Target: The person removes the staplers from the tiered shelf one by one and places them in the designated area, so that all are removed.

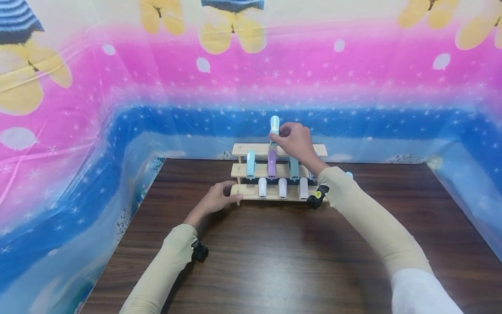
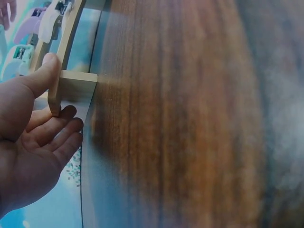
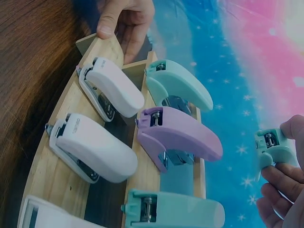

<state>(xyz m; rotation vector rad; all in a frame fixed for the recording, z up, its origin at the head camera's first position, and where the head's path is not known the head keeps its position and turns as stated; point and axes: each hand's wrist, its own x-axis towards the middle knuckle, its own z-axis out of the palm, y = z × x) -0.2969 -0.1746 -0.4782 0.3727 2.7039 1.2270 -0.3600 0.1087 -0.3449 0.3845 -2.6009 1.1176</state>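
A three-tier wooden rack stands near the table's back edge. My left hand grips the left end of its lowest shelf, thumb on top and fingers beneath, as the left wrist view shows. My right hand pinches a light mint stapler at the top shelf; whether the stapler touches that shelf I cannot tell. On the middle shelf sit a mint stapler, a purple one and a green one. White staplers line the lowest shelf.
The dark wooden table extends in front of the rack. Behind it hangs a patterned pink and blue cloth, also along both sides. A small light-blue object shows beyond my right sleeve.
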